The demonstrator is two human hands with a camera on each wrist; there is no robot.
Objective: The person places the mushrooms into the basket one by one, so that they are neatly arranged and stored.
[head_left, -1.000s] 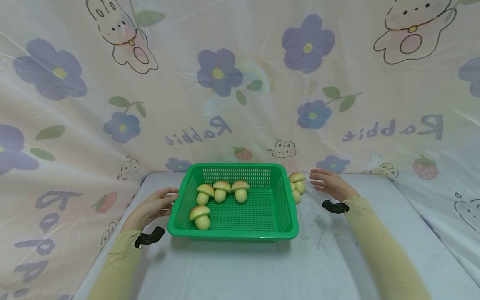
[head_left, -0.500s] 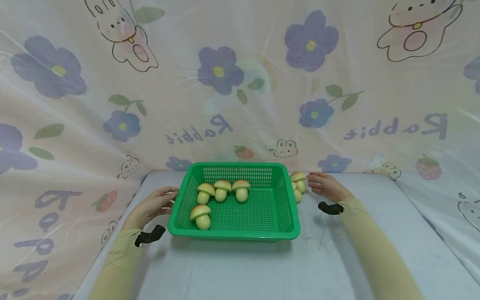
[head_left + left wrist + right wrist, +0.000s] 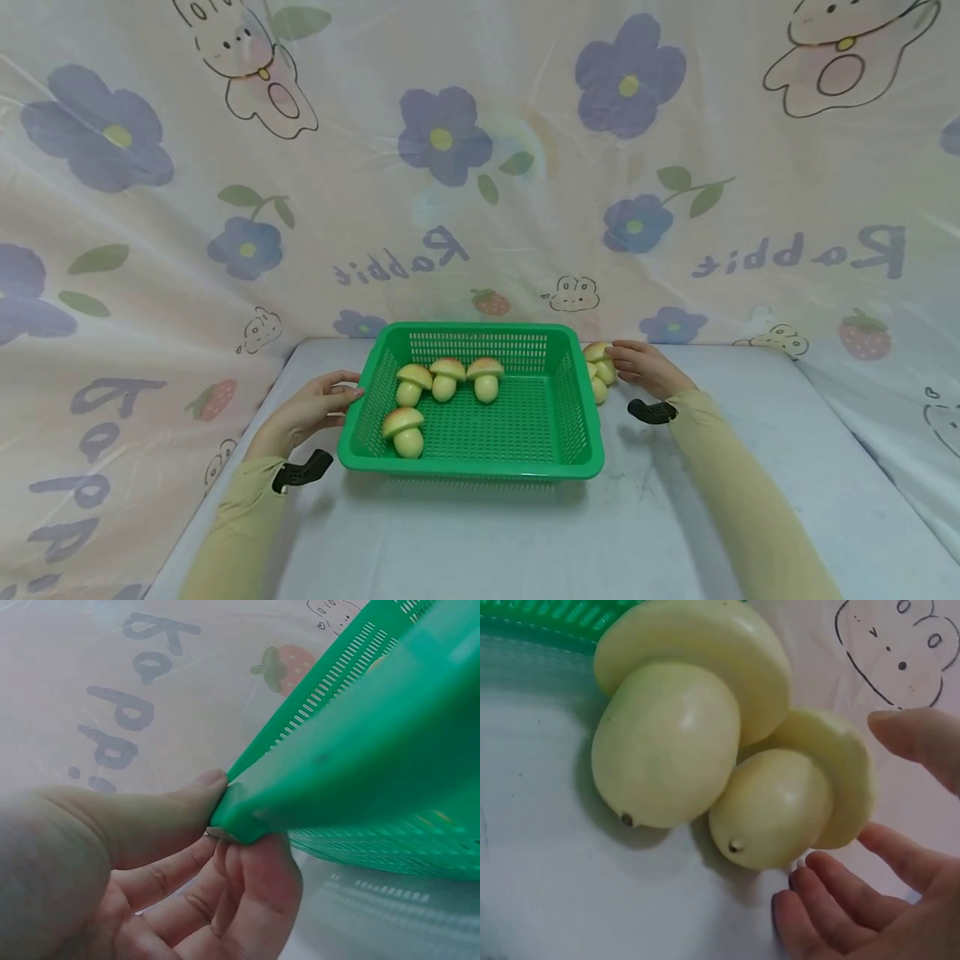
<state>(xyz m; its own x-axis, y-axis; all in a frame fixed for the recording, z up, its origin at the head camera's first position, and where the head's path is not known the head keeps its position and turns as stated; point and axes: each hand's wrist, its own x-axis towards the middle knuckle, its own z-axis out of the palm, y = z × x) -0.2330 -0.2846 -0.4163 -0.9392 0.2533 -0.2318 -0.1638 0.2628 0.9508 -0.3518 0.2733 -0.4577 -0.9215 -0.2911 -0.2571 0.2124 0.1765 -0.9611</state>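
Observation:
My left hand [image 3: 311,408] pinches the left rim of a green plastic basket [image 3: 468,472]; in the left wrist view the thumb lies on one side of the rim [image 3: 259,814] and the curled index finger on the other. My right hand [image 3: 651,368] reaches toward two mushrooms [image 3: 604,367] beside the basket's right wall, pale yellow with brownish cap tops. In the right wrist view, its spread thumb and fingers [image 3: 840,892] stand around the smaller-looking mushroom [image 3: 772,810], fingertips right at its cap. The other mushroom [image 3: 664,746] lies against it, closer to the basket.
Several similar mushrooms [image 3: 486,380] lie in the left and middle part of the basket. A white table surface [image 3: 480,542] extends around it. Behind stands a curtain [image 3: 510,208] printed with flowers and rabbits. Each wrist carries a black camera mount [image 3: 652,412].
My right hand has moved left, from apart from the mushrooms to right at them. My left hand stays at the basket rim. The head view has shifted slightly.

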